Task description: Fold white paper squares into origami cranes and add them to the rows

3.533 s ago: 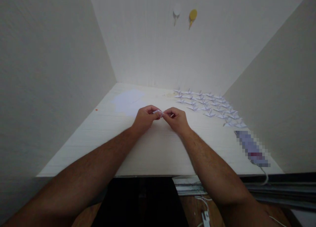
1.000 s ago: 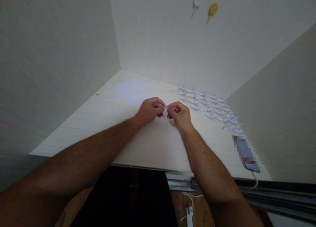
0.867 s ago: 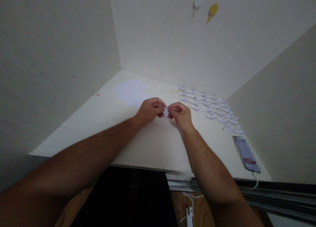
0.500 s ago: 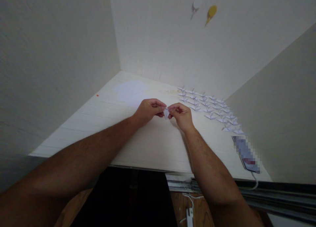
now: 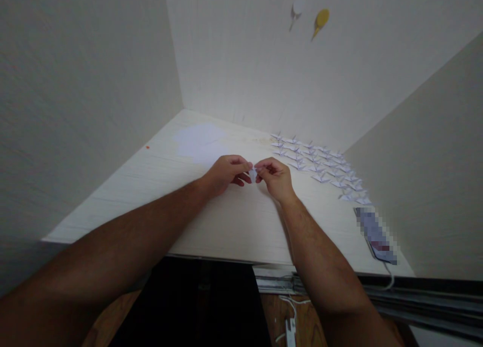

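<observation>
A small piece of folded white paper (image 5: pixel 253 175) hangs between my two hands, above the middle of the white table. My left hand (image 5: pixel 227 171) pinches its upper left side with thumb and forefinger, the lower fingers spread a little below. From the other side my right hand (image 5: pixel 276 176) grips its upper right edge, fingers curled. The fingertips hide part of the folds. Several folded paper cranes (image 5: pixel 320 177) stand in rows at the back right. Loose white paper sheets (image 5: pixel 199 139) lie behind my left hand.
A phone (image 5: pixel 375 235), blurred out, lies at the table's right with a white cable (image 5: pixel 390 279). Walls enclose the table (image 5: pixel 226 231) at left, back and right. White and yellow hooks (image 5: pixel 322 18) hang on the back wall. A power strip (image 5: pixel 290 332) sits below.
My left hand's lower fingers have opened slightly away from the paper. The folded paper looks narrower and a little turned. Both hands stay in nearly the same place.
</observation>
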A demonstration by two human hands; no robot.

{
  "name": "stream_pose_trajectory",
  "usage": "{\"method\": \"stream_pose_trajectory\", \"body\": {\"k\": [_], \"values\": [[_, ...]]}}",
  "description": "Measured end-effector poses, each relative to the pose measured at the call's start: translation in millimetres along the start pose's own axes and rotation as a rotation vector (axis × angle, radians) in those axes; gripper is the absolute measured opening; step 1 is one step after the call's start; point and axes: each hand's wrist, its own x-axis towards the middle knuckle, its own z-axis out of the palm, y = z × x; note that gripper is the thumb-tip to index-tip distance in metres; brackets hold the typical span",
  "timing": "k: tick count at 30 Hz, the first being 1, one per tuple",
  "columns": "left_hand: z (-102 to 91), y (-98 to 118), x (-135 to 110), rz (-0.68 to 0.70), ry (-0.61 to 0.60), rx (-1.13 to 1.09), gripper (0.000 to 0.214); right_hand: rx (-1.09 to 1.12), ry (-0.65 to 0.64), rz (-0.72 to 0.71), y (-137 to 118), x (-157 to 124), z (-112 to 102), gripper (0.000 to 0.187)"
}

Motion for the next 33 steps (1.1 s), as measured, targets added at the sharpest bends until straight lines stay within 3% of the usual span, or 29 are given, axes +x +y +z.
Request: {"method": "stream_pose_trajectory", "body": {"k": [8, 12, 28, 33], "values": [[2.1, -0.7, -0.3, 0.294, 0.180, 0.256, 0.023, -0.024, 0.075, 0.038, 0.7, 1.0, 1.6, 0.027], [1.2, -1.2, -1.7, 0.377, 0.214, 0.351, 0.021, -0.085, 0.100, 0.077, 1.4, 1.3, 2.6, 0.024], [2.3, -2.2, -0.9, 0.327, 0.174, 0.289, 0.020, 0.039, 0.036, 0.086, 1.1, 0.7, 3.2, 0.023], [1.1, -1.7, -1.2, 0.359, 0.180, 0.346, 0.017, -0.026, 0.045, 0.062, 4.9, -0.5, 4.2, 0.024]]}}
